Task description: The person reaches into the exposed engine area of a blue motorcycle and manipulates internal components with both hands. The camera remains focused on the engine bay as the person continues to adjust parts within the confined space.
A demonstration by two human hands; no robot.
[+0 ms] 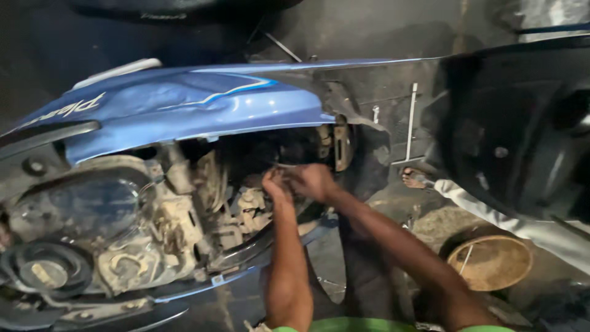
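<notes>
Item: grimy metal engine block [184, 215] of a blue-panelled scooter [184, 101] lying on its side on the concrete floor [326, 258], engine at 9 o'clock of the view's centre.

Hands: left hand [276, 186] and right hand [314, 180] are held touching, fingers curled in against a small part in the dark recess under the blue panel, just right of the engine. What is gripped cannot be told.

Handling, as judged: the block is heavy, rigid, caked with dust and probably greasy, hence slippery. Any small fitting is best pinched by its edges; the blue plastic panel is likely to flex and scratch.

Nearby: a round shallow tan pan [490, 262] at 4 o'clock; a bare foot [416, 179] and white sleeve [522, 224] of another person at 3 o'clock.

Obscured: the recess is in shadow, the fingertips are blurred, and the scooter's ends are cut off.
</notes>
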